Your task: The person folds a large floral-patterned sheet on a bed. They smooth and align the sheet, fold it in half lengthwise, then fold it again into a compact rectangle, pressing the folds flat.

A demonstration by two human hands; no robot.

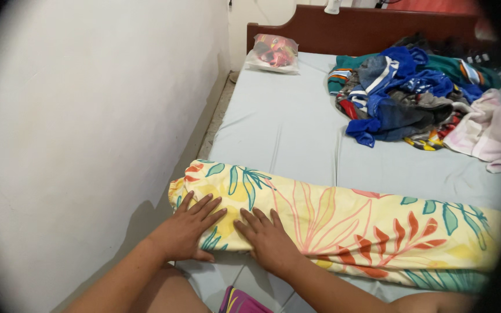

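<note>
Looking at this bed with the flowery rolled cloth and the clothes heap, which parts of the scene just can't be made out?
Head view only:
- Floral cloth: its right end fades into the dark lens rim.
- Cloth under the left hand and right hand: covered by the palms.
- Clothes pile: tangled, so single garments are hard to separate.
- Clear bag: contents too small and blurred.
- Pink item: cut off by the bottom edge.

I see the folded sheet (343,232), yellow with red and teal leaf prints, lying as a long band across the bed's near edge.
</note>
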